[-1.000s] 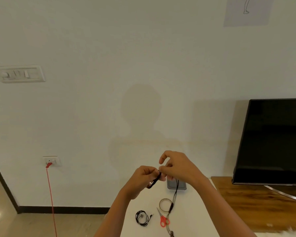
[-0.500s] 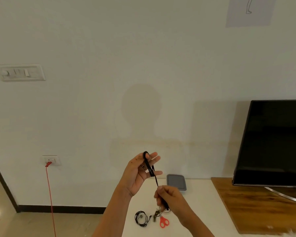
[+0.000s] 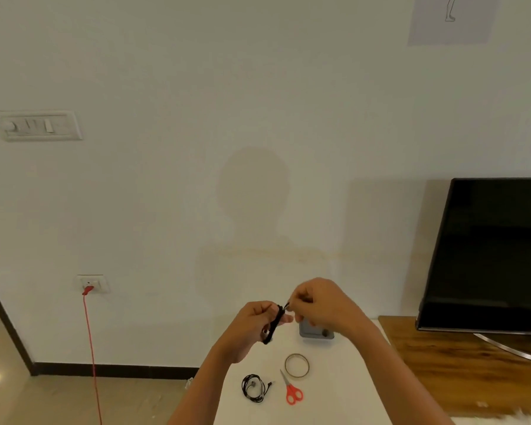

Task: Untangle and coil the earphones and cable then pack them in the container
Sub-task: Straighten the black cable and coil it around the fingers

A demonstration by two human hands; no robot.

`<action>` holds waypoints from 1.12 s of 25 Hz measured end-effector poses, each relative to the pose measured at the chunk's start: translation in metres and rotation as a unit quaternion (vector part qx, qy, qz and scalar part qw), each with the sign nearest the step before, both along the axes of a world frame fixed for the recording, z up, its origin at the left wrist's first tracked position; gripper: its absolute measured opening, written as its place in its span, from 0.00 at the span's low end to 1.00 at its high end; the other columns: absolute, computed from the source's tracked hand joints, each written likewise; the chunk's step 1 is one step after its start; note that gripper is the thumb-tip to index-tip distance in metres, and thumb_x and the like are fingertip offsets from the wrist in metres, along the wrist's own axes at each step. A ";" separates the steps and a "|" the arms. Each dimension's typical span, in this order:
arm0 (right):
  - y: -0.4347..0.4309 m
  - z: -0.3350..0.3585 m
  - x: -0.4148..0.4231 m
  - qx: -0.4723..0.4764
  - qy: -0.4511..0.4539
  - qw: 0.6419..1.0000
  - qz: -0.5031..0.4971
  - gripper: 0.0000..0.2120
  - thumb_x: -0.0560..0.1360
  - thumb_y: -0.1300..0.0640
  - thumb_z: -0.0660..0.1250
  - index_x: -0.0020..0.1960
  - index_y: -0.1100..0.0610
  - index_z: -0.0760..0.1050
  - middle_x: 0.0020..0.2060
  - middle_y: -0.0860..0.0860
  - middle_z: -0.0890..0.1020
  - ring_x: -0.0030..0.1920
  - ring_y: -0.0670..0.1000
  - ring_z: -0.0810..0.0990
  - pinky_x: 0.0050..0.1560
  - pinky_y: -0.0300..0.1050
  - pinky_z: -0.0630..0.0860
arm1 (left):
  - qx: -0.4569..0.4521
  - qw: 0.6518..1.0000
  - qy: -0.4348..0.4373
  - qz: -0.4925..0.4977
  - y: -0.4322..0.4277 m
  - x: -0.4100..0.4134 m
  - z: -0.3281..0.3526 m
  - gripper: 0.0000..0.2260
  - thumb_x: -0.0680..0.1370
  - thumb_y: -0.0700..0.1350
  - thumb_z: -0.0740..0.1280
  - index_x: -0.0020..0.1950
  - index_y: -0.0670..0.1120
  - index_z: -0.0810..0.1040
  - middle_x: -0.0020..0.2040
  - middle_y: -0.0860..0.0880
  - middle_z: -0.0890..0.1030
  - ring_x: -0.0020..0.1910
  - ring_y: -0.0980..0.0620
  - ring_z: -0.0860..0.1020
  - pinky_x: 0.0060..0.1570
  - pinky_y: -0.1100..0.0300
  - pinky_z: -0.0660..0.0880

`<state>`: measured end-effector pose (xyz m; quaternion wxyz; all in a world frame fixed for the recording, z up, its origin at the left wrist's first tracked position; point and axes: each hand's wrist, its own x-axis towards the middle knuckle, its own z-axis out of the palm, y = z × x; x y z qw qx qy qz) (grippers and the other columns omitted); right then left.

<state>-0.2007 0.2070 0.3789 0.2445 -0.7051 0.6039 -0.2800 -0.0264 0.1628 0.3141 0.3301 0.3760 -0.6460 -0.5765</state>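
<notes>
Head view: the left hand (image 3: 255, 325) curls its fingers round a black cable (image 3: 273, 323), and the right hand (image 3: 322, 305) pinches the free end at the top. Beneath them, the white table (image 3: 344, 391) carries coiled earphones (image 3: 253, 388), red scissors (image 3: 292, 392), a tape ring (image 3: 297, 365) and the grey container (image 3: 314, 332) by the wall. A dark TV (image 3: 497, 256) stands to the right. Half a second ago the right hand was low, drawing the cable down, and the left palm lay open. The cable is now a narrow, tight bundle slanting across the left palm.
</notes>
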 end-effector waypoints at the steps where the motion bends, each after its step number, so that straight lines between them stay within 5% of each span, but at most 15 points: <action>1: -0.007 0.003 -0.004 -0.017 -0.003 1.000 -0.002 0.10 0.74 0.57 0.63 0.38 0.51 0.81 0.28 0.45 0.82 0.23 0.40 0.75 0.27 0.32 0.73 | 0.036 0.999 0.030 -0.019 0.002 0.000 -0.001 0.13 0.83 0.43 0.57 0.45 0.44 0.80 0.48 0.45 0.85 0.53 0.47 0.82 0.45 0.49 0.74; 9: -0.022 -0.055 -0.010 0.063 -0.323 0.944 -0.016 0.08 0.77 0.58 0.66 0.43 0.57 0.82 0.30 0.51 0.80 0.28 0.48 0.74 0.32 0.40 0.74 | 0.158 0.933 0.308 -0.100 0.008 -0.002 0.009 0.12 0.80 0.43 0.60 0.44 0.39 0.80 0.56 0.33 0.80 0.62 0.34 0.76 0.49 0.35 0.77; 15: 0.008 -0.089 0.024 0.085 -0.403 0.911 -0.026 0.10 0.79 0.61 0.61 0.46 0.57 0.82 0.35 0.54 0.84 0.31 0.48 0.79 0.35 0.41 0.77 | 0.189 0.899 0.392 -0.043 0.003 -0.009 0.006 0.13 0.76 0.45 0.63 0.45 0.37 0.81 0.60 0.33 0.79 0.61 0.33 0.77 0.47 0.35 0.79; 21: 0.018 -0.077 0.037 0.023 -0.147 0.985 -0.088 0.08 0.78 0.59 0.61 0.51 0.53 0.77 0.39 0.47 0.84 0.38 0.46 0.83 0.42 0.36 0.80 | 0.146 0.926 0.346 0.050 -0.001 -0.014 0.004 0.13 0.81 0.43 0.57 0.52 0.37 0.78 0.59 0.38 0.81 0.58 0.39 0.80 0.44 0.43 0.81; 24: 0.017 -0.073 0.038 -0.030 -0.053 0.992 -0.110 0.10 0.79 0.57 0.59 0.57 0.51 0.77 0.35 0.43 0.80 0.34 0.42 0.78 0.33 0.27 0.69 | 0.123 0.943 0.300 0.081 -0.002 -0.014 0.005 0.13 0.82 0.43 0.57 0.56 0.40 0.78 0.57 0.42 0.83 0.58 0.43 0.81 0.47 0.46 0.81; 28: 0.013 -0.064 0.033 -0.125 0.128 0.980 -0.085 0.11 0.79 0.56 0.58 0.52 0.55 0.78 0.37 0.48 0.80 0.36 0.47 0.71 0.33 0.35 0.64 | 0.118 0.957 0.246 0.103 -0.003 -0.014 0.004 0.12 0.82 0.43 0.58 0.57 0.38 0.78 0.54 0.45 0.85 0.59 0.43 0.80 0.47 0.50 0.81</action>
